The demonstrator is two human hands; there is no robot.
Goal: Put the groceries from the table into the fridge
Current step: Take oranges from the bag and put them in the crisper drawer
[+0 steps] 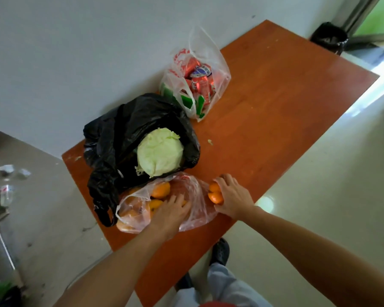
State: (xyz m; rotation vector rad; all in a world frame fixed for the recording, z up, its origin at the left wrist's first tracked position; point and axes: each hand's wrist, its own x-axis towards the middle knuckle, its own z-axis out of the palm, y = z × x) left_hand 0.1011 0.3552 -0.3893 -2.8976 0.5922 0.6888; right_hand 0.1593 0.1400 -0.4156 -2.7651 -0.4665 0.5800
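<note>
Fingers (pixel 180 200) of the left hand (pixel 169 212) reach into the mouth of a clear plastic bag (pixel 131 208) at the lower left of the tabletop (pixel 275 107). They are spread over the oranges (pixel 161 189) inside, and from where I stand I cannot tell whether they have closed on one. Just to the right, outside the bag, the right hand (pixel 234 196) has its fingers (pixel 227 179) curled over two oranges (pixel 215 194). It grips them together, one above the other, close to the tabletop's near edge.

At the far left of the frame, crumpled bits of litter (pixel 7 169) lie on the grey floor. On the left end of the tabletop sits a black plastic bag (pixel 129 129), open and slumped. A pale green cabbage (pixel 160 151) shows in its mouth, just above the bag of oranges and touching its upper edge. A small leaf scrap (pixel 210 141) lies on the bare wood to the right of the cabbage.

Further up and right, against the wall, stands a white translucent carrier bag (pixel 220 69) with its handles up. It holds red drink cans (pixel 203 84), with something green and white lower down that I cannot make out. A dark shoe (pixel 220 251) shows on the floor below the near edge of the tabletop. In the upper right corner a bin lined with black plastic (pixel 329 36) stands on the floor, well apart from the groceries.
</note>
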